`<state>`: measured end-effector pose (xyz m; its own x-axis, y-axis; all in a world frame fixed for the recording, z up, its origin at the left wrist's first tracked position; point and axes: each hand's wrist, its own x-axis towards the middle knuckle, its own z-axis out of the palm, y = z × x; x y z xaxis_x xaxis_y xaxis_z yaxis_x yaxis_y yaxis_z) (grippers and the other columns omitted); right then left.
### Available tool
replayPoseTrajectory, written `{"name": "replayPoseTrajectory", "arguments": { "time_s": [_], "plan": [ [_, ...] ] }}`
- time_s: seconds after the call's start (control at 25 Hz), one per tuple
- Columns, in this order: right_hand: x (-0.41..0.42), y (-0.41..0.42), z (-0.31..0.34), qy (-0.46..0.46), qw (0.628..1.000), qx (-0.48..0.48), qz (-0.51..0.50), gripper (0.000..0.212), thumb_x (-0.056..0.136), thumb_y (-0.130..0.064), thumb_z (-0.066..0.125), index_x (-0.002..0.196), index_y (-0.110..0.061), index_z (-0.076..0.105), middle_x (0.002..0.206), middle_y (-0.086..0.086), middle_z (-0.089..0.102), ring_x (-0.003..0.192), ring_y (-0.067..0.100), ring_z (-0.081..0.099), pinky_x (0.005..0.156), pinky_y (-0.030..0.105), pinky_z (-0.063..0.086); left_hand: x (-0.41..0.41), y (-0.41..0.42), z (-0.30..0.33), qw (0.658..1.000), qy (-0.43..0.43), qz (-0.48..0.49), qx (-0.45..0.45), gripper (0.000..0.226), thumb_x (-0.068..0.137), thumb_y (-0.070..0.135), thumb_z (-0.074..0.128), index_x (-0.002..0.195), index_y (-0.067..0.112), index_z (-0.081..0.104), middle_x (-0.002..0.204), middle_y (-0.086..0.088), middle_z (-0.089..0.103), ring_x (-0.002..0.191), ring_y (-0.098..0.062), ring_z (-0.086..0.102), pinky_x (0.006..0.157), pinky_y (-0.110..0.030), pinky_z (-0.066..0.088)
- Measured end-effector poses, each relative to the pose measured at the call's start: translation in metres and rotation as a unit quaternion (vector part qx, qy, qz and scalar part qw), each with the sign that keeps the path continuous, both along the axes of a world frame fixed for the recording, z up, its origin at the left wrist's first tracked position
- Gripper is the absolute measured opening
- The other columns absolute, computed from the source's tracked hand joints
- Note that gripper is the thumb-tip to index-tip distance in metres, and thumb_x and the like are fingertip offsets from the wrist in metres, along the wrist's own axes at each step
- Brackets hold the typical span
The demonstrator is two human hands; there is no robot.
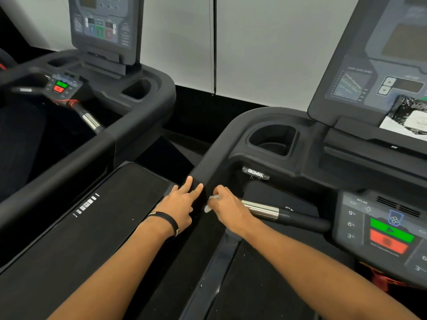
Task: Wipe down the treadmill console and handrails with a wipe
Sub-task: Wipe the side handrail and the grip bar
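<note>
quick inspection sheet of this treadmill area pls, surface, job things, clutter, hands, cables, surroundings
surface: matte black left handrail of the near treadmill, both hands on it
job's things: crumpled white wipe between right hand and rail; dark tilted console panel; lower control pad with green and red buttons; chrome-sleeved pulse grip bar
clutter: black-and-white plastic packet lying on the console ledge; empty moulded cup holder
grippers: left hand rests on the rail with straight fingers, black wristband on it; right hand grips the wipe
cables: thin dark cord hanging down the wall
surroundings: second black treadmill to the left, pale grey wall
</note>
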<state>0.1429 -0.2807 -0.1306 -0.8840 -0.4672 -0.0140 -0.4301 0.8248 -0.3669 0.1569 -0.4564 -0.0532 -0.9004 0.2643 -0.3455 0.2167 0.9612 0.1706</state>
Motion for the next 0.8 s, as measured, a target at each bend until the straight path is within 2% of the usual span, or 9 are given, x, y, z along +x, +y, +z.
{"name": "replayPoseTrajectory", "arguments": {
  "time_s": [0.08, 0.12, 0.2, 0.24, 0.32, 0.44, 0.52, 0.64, 0.8],
  "plan": [
    [-0.007, 0.010, -0.001, 0.004, 0.999, 0.032, 0.023, 0.013, 0.097, -0.012, 0.056, 0.104, -0.014, 0.067, 0.110, 0.009, 0.053, 0.096, 0.028, 0.055, 0.078, 0.037, 0.050, 0.001, 0.000, -0.001, 1.000, 0.000, 0.004, -0.006, 0.078, 0.096, 0.009, 0.049, 0.153, 0.037, 0.002, 0.161, 0.003, -0.014, 0.148, -0.031, 0.007, 0.110, -0.039, 0.037],
    [-0.010, 0.019, -0.002, 0.003, 0.998, 0.054, 0.026, 0.014, 0.097, -0.013, 0.058, 0.105, -0.018, 0.069, 0.111, 0.009, 0.056, 0.099, 0.029, 0.058, 0.090, 0.042, 0.050, 0.001, 0.001, -0.001, 1.000, -0.001, 0.006, -0.007, 0.079, 0.096, 0.009, 0.049, 0.153, 0.038, 0.002, 0.161, 0.004, -0.014, 0.148, -0.031, 0.006, 0.110, -0.039, 0.037],
    [-0.015, 0.039, 0.001, 0.000, 0.994, 0.104, 0.045, 0.017, 0.098, -0.016, 0.057, 0.108, -0.020, 0.070, 0.116, 0.011, 0.060, 0.105, 0.030, 0.061, 0.114, 0.052, 0.033, 0.001, 0.002, 0.000, 1.000, -0.002, 0.009, -0.006, 0.080, 0.096, 0.008, 0.048, 0.153, 0.038, 0.001, 0.161, 0.004, -0.015, 0.148, -0.031, 0.005, 0.111, -0.039, 0.036],
    [-0.016, 0.045, 0.002, -0.001, 0.991, 0.122, 0.061, 0.018, 0.097, -0.015, 0.056, 0.109, -0.019, 0.069, 0.117, 0.012, 0.061, 0.106, 0.029, 0.061, 0.117, 0.053, 0.027, 0.001, 0.003, 0.000, 1.000, -0.002, 0.010, -0.005, 0.080, 0.096, 0.007, 0.048, 0.153, 0.038, 0.001, 0.161, 0.004, -0.015, 0.148, -0.031, 0.005, 0.111, -0.039, 0.036],
    [-0.019, 0.041, 0.006, 0.000, 0.987, 0.139, 0.085, 0.018, 0.093, -0.007, 0.057, 0.104, -0.014, 0.069, 0.110, 0.013, 0.063, 0.103, 0.028, 0.061, 0.114, 0.050, 0.029, 0.000, 0.004, -0.001, 1.000, 0.001, 0.011, -0.005, 0.080, 0.095, 0.005, 0.047, 0.153, 0.037, 0.002, 0.161, 0.004, -0.015, 0.148, -0.032, 0.006, 0.111, -0.038, 0.036],
    [-0.021, 0.009, 0.019, -0.047, 0.995, 0.074, 0.038, 0.016, 0.085, 0.001, 0.058, 0.092, -0.010, 0.067, 0.097, 0.014, 0.061, 0.091, 0.035, 0.061, 0.100, 0.047, 0.045, 0.000, 0.003, -0.003, 1.000, -0.003, 0.014, -0.001, 0.080, 0.096, 0.005, 0.046, 0.153, 0.039, 0.002, 0.161, 0.006, -0.016, 0.148, -0.032, 0.004, 0.112, -0.039, 0.033],
    [-0.021, 0.009, 0.018, -0.072, 0.997, 0.025, 0.028, 0.018, 0.083, 0.002, 0.058, 0.085, -0.016, 0.062, 0.096, 0.011, 0.061, 0.089, 0.033, 0.061, 0.091, 0.047, 0.048, -0.001, 0.001, -0.003, 1.000, -0.009, 0.020, 0.003, 0.079, 0.097, 0.007, 0.046, 0.152, 0.041, 0.001, 0.160, 0.008, -0.017, 0.149, -0.031, 0.002, 0.114, -0.041, 0.029],
    [-0.021, 0.048, 0.024, -0.116, 0.993, 0.005, 0.032, 0.032, 0.080, -0.002, 0.058, 0.072, -0.032, 0.051, 0.094, -0.001, 0.066, 0.092, 0.022, 0.063, 0.089, 0.045, 0.050, 0.000, 0.002, -0.001, 1.000, -0.010, 0.012, 0.000, 0.079, 0.096, 0.007, 0.046, 0.152, 0.040, 0.001, 0.161, 0.007, -0.016, 0.148, -0.031, 0.003, 0.113, -0.041, 0.032],
    [-0.037, 0.094, 0.052, -0.128, 0.991, -0.046, -0.002, 0.016, 0.086, -0.009, 0.066, 0.080, -0.023, 0.069, 0.104, -0.002, 0.059, 0.102, 0.014, 0.056, 0.092, 0.025, 0.046, 0.002, 0.004, 0.004, 1.000, -0.002, 0.008, -0.009, 0.078, 0.096, 0.007, 0.047, 0.153, 0.037, 0.003, 0.161, 0.004, -0.015, 0.147, -0.033, 0.009, 0.109, -0.042, 0.036]
  ]
}}
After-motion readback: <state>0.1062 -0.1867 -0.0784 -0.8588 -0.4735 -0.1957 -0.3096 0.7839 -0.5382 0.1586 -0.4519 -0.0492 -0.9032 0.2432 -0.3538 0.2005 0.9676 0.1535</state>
